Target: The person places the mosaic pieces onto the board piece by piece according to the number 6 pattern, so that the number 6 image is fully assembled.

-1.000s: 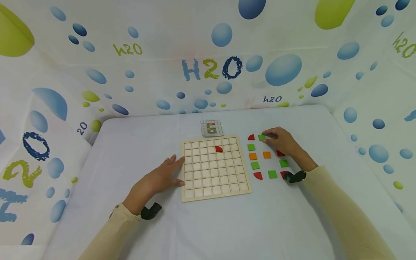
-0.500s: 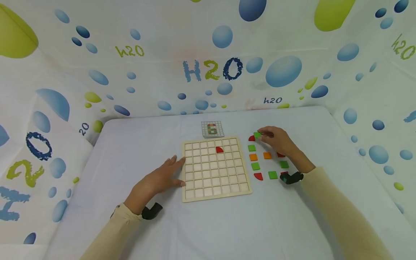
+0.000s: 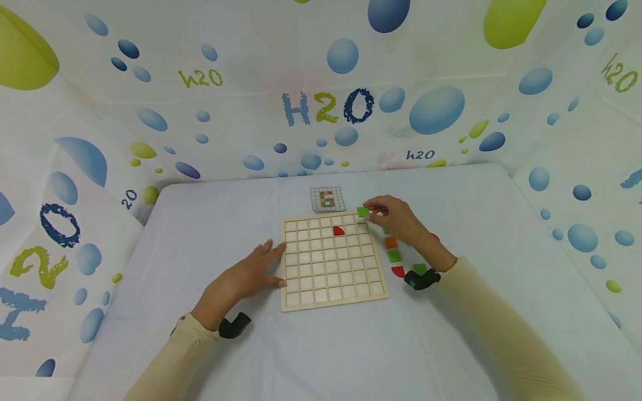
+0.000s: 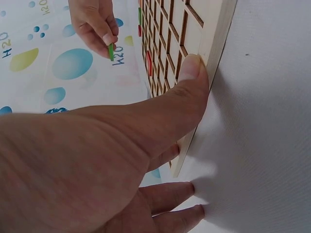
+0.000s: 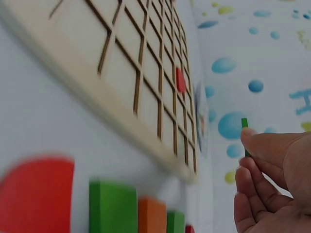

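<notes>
My right hand [image 3: 396,221] pinches a green square tile [image 3: 363,211] between thumb and fingers, raised near the far right corner of a wooden grid board [image 3: 321,306]. In the right wrist view the tile [image 5: 244,122] is seen edge-on. My left hand [image 3: 248,274] lies at the board's left edge, its thumb [image 4: 190,68] on the rim and the other fingers stretched along the side. One red quarter-circle tile [image 3: 338,230] sits in a cell in the board's second row from the far side.
Right of the board lie loose tiles: an orange square [image 3: 390,242], a green square [image 3: 394,255], a red quarter-circle [image 3: 398,272] and others partly hidden under my right arm. A small pattern card [image 3: 327,200] lies beyond the board's far edge. A printed curtain [image 3: 241,83] rises behind the table.
My right hand has lifted the green square tile from the far end of the loose tiles and carried it left to the board's far right corner. The left hand stays put.
</notes>
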The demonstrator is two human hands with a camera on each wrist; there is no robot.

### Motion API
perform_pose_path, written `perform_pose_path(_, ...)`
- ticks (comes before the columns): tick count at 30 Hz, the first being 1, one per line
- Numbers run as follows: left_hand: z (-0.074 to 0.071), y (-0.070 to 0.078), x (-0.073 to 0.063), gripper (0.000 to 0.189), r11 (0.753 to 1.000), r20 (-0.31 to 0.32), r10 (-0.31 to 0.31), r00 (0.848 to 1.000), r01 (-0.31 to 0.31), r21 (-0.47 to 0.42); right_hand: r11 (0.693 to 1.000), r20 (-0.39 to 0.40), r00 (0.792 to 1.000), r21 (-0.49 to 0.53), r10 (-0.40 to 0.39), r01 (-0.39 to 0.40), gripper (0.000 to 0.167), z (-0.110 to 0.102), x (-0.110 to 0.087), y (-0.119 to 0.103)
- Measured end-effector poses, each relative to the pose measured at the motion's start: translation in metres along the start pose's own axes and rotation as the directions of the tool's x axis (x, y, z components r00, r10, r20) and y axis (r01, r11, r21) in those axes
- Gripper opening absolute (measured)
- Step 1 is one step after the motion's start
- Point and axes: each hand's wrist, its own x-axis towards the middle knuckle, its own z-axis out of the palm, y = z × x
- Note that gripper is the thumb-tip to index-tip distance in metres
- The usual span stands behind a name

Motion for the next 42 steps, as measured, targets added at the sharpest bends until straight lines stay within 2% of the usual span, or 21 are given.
perform_pose_path(7, 0.001, -0.001, 0.001, 0.095, 1.0, -0.001, -0.007, 1.0, 0.007, 0.003, 1.0, 0.071, 0.997, 0.026, -0.013, 0.011, 0.033, 0.034, 0.004, -0.017)
perform_pose_path(16, 0.001, -0.002, 0.003, 0.095, 1.0, 0.0, -0.012, 1.0, 0.012, 0.005, 0.996, 0.106, 0.993, -0.071, -0.044, 0.052, 0.033, 0.063, 0.013, -0.031)
perform_pose_path(20, 0.002, -0.003, 0.003, 0.095, 1.0, 0.001, -0.015, 1.0, 0.015, 0.003, 0.994, 0.11, 0.992, -0.088, -0.055, 0.065, 0.032, 0.068, 0.016, -0.035)
perform_pose_path(28, 0.003, -0.005, 0.004, 0.095, 1.0, -0.005, -0.011, 1.0, 0.011, 0.014, 0.976, 0.136, 0.987, -0.192, -0.08, 0.106, 0.03, 0.076, 0.02, -0.038)
perform_pose_path(42, 0.003, -0.007, 0.006, 0.096, 1.0, -0.008, -0.018, 1.0, 0.018, 0.021, 0.956, 0.15, 0.984, -0.264, -0.092, 0.13, 0.03, 0.082, 0.024, -0.042)
